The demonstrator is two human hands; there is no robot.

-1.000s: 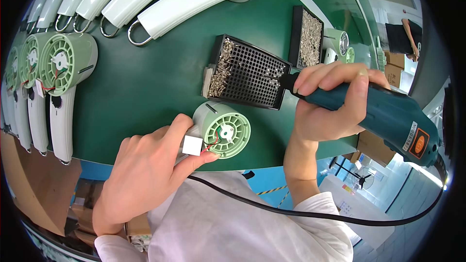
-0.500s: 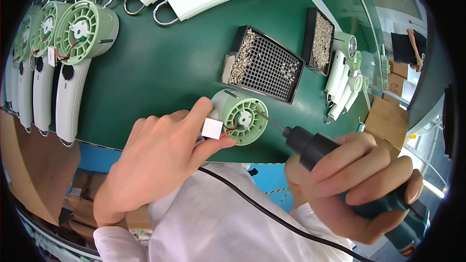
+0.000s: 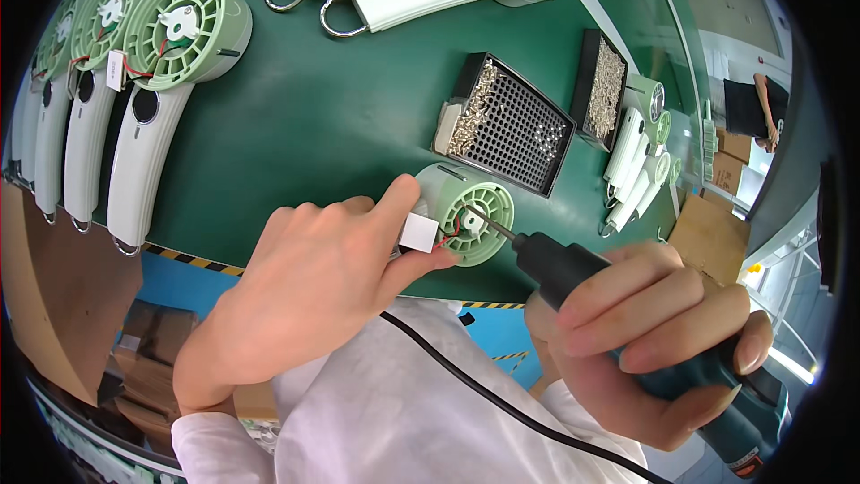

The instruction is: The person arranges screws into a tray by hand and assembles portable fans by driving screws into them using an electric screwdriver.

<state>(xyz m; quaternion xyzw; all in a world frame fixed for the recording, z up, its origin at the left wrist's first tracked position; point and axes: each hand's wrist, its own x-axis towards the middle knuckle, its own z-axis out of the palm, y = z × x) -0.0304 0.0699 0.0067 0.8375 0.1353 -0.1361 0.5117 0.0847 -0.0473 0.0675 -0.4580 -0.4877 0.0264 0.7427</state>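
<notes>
My left hand (image 3: pixel 327 255) is wrapped round a handheld device with a pale green round housing (image 3: pixel 459 181), holding it near the front edge of the green table. The slotted round face is turned to the right, showing a white hub and red and black wires. Beside my fingers a small white block (image 3: pixel 418 233) sticks up from it; the device's handle is hidden under my hand. In my right hand (image 3: pixel 658 323) is a dark electric screwdriver (image 3: pixel 557 267), gripped round its body. Its thin bit reaches into the housing by the hub; whether it touches a screw I cannot tell.
Beyond the housing lies a black screw tray (image 3: pixel 515 125) with holes and loose screws; another screw box (image 3: pixel 602 90) stands to its right. Similar white-handled devices (image 3: pixel 148 152) line the left, far and right sides. A black cable (image 3: pixel 484 390) crosses my lap. A person (image 3: pixel 757 108) stands far right.
The screwdriver has moved in, so its bit now sits inside the housing's face near the hub. The whole view has shifted slightly, and my left hand keeps its hold.
</notes>
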